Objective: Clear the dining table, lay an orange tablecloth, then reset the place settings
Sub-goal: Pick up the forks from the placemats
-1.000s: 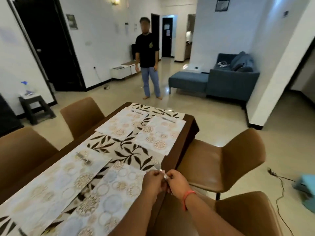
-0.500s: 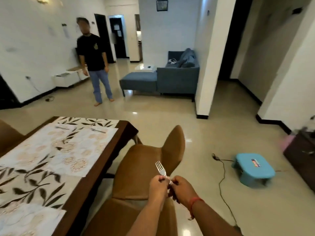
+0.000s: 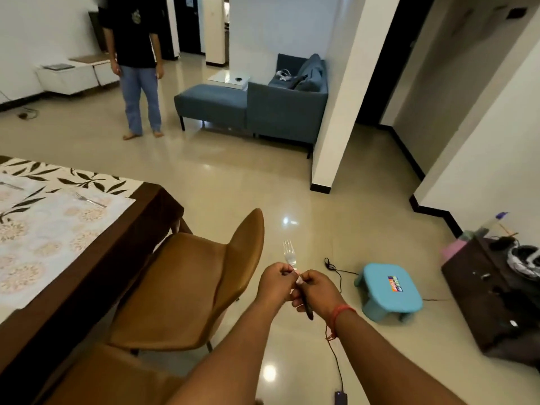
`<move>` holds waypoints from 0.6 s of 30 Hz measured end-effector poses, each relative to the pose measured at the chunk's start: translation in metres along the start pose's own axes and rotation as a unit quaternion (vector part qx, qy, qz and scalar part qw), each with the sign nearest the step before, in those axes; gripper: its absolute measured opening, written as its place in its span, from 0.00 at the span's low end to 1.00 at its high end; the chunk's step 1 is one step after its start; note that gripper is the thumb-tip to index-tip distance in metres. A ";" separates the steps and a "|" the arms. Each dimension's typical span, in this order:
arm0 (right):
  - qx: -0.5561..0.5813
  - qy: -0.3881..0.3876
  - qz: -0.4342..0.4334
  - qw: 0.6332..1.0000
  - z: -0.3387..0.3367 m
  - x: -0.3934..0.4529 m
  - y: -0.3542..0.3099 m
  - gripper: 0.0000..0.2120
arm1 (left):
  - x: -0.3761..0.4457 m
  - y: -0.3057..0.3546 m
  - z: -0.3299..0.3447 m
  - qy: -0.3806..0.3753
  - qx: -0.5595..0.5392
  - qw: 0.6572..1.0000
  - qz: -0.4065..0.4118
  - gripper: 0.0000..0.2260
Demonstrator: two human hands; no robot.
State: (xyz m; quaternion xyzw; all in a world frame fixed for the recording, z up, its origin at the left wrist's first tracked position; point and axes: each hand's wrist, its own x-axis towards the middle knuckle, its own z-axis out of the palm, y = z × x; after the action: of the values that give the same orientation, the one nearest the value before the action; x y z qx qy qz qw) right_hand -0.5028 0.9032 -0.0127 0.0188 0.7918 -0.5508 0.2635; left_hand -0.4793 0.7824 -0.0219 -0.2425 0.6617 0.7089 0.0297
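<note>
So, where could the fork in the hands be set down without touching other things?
Both hands, left and right, grip the fork. Free patches: the near placemat below the lying fork, and the seat of the brown chair. The dark cabinet at the right is crowded with small things.

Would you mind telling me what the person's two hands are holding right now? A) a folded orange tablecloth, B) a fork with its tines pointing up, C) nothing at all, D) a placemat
B: the left hand and right hand both grip one fork by its handle, tines up, out over the floor beside the brown chair.
</note>
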 end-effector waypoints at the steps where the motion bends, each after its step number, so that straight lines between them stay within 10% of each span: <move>1: -0.003 -0.006 0.000 1.000 -0.007 0.015 -0.006 0.07 | 0.013 0.006 0.005 0.000 0.000 1.000 -0.003 0.02; 18: -0.026 -0.059 -0.042 0.997 -0.091 0.359 -0.178 0.08 | 0.355 0.172 0.027 0.015 0.002 1.000 -0.016 0.02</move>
State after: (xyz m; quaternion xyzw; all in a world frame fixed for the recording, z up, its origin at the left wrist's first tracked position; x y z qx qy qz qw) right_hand -0.9044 0.8200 0.0071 -0.0539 0.7887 -0.5409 0.2871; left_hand -0.8626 0.6879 0.0014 -0.2638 0.6596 0.7031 0.0314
